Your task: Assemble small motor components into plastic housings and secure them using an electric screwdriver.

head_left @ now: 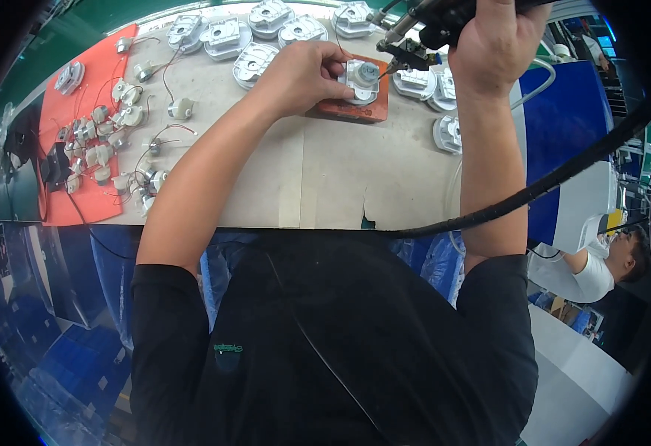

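Note:
My left hand steadies a white plastic housing, its thumb and fingers closed on the left side. A round, pale grey part sits in the housing. Beneath it lies an orange-red block on the worktable. My right hand is wrapped round a dark powered screwdriver, raised at the upper right. The tool's thin tip points down-left, close beside the round part; whether they touch, I cannot tell.
Several white housings stand along the back, others right of the block. Small wired motors cluster at left, many on a red mat. A thick black cable crosses my right forearm. Another person is at far right.

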The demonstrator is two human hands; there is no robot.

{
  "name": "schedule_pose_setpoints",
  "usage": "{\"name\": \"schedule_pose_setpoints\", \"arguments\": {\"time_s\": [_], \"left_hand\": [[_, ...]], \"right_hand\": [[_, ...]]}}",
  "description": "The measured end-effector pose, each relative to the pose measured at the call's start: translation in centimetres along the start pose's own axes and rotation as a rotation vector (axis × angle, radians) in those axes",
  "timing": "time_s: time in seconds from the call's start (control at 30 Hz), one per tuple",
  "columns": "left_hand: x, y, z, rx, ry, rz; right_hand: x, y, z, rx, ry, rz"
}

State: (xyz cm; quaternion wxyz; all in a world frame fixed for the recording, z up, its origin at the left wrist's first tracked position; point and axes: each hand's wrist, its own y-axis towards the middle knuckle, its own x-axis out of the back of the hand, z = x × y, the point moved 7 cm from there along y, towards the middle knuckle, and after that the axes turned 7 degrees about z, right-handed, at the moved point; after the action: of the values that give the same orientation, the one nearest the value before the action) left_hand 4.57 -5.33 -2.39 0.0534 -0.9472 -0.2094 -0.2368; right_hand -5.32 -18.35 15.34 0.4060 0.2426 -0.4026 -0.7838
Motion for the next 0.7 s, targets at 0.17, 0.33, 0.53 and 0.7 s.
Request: {"name": "schedule_pose_setpoints", "arguments": {"time_s": [0.17,0.33,0.53,0.7], "left_hand": [[0.0,0.0,-0.3,0.031,-0.029,0.035],[0.0,0.2,0.0,0.002,-0.003,0.025],[0.2,-0.2,0.1,0.005,0.037,-0.008],[-0.1,-0.1,-0.3,0.022,0.023,0.030]], "right_hand": [[-1.2,2.9,4.4,-0.020,-0.088,0.016],[-4.0,3.9,5.9,-0.007,-0.119,0.155],[-4.4,2.0,2.0,0.035,-0.046,0.113],[-4.4,1.1,1.1,-0.035,-0.023,0.070]]}}
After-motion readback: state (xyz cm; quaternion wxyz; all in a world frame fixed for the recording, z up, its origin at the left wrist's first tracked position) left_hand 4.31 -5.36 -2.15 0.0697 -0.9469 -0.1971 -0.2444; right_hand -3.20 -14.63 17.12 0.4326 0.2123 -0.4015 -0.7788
